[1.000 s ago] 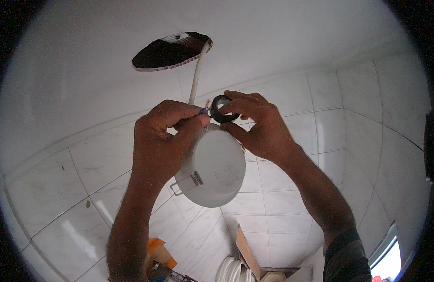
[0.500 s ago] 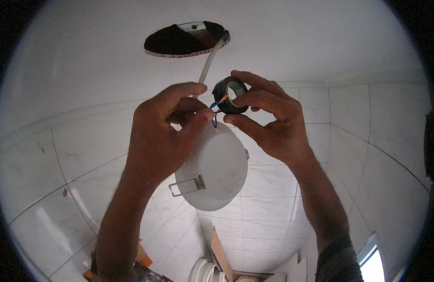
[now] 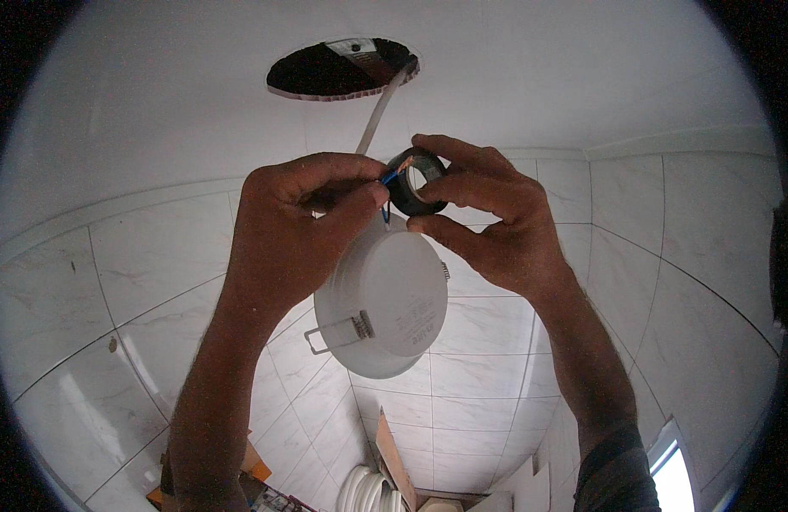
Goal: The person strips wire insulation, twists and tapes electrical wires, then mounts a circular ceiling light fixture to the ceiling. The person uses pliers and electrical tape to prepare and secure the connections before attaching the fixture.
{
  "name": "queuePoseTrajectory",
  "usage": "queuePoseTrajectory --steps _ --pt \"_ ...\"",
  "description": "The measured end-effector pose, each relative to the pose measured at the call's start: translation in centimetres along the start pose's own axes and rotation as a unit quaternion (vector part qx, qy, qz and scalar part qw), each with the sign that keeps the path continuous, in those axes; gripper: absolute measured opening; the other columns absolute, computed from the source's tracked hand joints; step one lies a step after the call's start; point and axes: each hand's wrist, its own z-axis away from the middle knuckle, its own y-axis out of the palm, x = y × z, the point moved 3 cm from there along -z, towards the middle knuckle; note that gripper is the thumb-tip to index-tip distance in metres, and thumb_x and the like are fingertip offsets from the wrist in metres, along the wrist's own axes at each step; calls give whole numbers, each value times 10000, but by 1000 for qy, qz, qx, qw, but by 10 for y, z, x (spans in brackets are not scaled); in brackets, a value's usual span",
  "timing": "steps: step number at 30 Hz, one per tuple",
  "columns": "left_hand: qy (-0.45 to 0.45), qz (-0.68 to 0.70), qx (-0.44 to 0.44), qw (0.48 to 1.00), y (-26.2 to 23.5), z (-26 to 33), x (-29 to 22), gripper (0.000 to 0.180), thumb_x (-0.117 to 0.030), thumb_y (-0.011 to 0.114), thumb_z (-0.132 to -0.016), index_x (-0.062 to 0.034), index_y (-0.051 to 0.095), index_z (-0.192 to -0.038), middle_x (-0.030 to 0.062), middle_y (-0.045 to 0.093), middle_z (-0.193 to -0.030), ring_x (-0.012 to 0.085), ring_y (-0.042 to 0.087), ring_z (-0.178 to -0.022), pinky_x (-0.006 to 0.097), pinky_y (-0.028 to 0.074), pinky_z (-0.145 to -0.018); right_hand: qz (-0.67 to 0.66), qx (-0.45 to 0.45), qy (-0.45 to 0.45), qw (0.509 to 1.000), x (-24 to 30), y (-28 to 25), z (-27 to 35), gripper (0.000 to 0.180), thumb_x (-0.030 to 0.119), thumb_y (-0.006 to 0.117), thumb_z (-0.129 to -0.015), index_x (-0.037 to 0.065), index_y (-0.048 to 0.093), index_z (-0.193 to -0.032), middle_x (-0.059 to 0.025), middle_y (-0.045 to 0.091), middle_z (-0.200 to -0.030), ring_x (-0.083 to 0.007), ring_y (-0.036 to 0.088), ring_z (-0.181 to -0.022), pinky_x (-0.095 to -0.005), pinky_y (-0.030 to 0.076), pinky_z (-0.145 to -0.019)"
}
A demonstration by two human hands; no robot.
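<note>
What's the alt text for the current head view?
A person's left hand pinches a blue wire with a bare copper end while the right hand grips a roll of black tape close by. A round white light fixture with spring clips hangs just below; above, a pale cable drops from a hole in the ceiling.

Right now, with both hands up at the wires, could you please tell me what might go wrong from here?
The bare copper on the blue wire in the left hand could give a shock if live; whether the power is off cannot be seen.
The round white lamp seems to hang by its thin wires, so a tug might strain them.
Only the right hand holds the black tape roll, so it could slip and drop.
</note>
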Motion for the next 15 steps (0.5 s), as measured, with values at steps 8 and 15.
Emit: queuePoseTrajectory --steps 8,15 --pt "8 -11 -16 1000 0 3 -2 151 -84 703 -884 -20 738 -1016 113 750 -916 159 713 -828 313 583 -778 -3 48 -7 999 18 -4 2 215 169 844 -771 125 748 -958 -77 597 -1374 -285 470 -1353 -433 470 -1053" --pt "52 -35 -7 998 5 7 -6 118 -85 661 -921 -34 736 -998 137 744 -909 210 739 -787 342 608 -704 -184 10 -21 983 20 -4 -18 185 241 811 -829 80 745 -893 -103 656 -1294 -340 458 -1383 -451 364 -1156"
